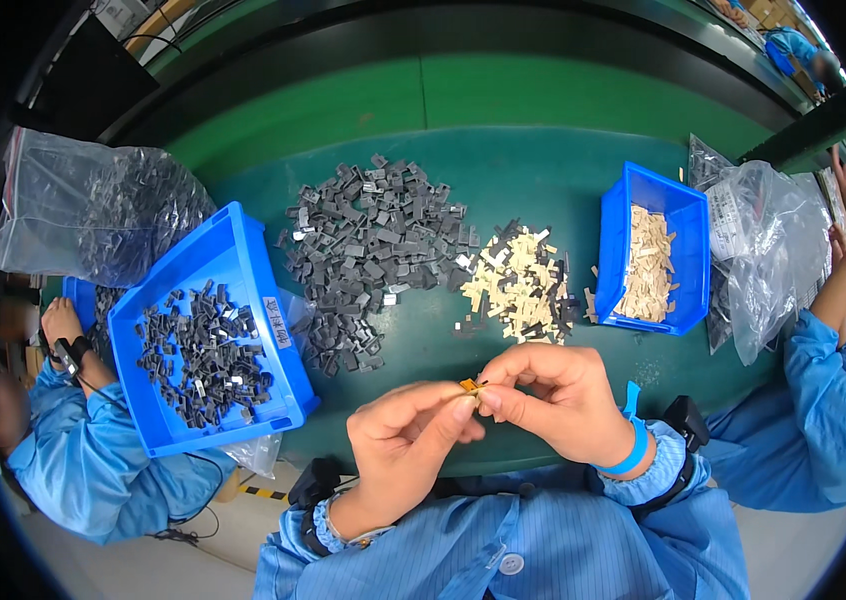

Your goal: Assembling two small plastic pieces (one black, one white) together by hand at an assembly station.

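Close to the table's front edge, my left hand [405, 435] and my right hand [565, 395] meet fingertip to fingertip. Thumb and forefinger of my left hand pinch a tiny yellow-orange part [469, 385] with a dark bit at its right side. My right hand is closed in a pinch at that same spot, and its fingertips hide most of what lies between them. Just beyond my hands is a mixed pile of cream and black small pieces [515, 285]. Left of it spreads a larger heap of dark grey plastic parts [373, 235].
A blue bin [288, 375] with black parts stands at left, a smaller blue bin [698, 270] with cream pieces at right. Clear plastic bags [53, 215] lie beyond both. Co-workers in blue sleeves [93, 450] sit on either side. A green ledge [343, 100] closes the back.
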